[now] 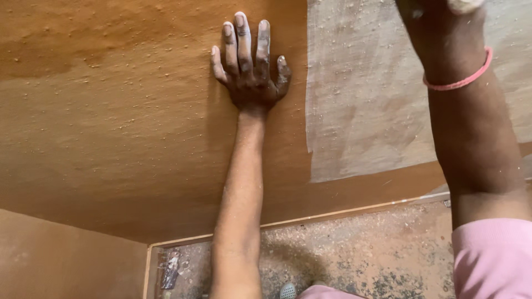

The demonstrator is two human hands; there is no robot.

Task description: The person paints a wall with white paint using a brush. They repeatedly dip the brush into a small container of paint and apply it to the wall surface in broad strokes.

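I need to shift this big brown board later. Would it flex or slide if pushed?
The brown board likely stays stiff: the left hand presses flat on it with no visible sag. It is probably heavy, being broad. Loose grit scattered over it and the pale coated patch may make it somewhat slippery. The right hand is mostly out of frame.

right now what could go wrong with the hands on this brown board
The left hand lies flat on the gritty brown board, so it could slip or pick up grit. The right hand is mostly cut off at the frame top, so its work on the pale patch can't be checked.
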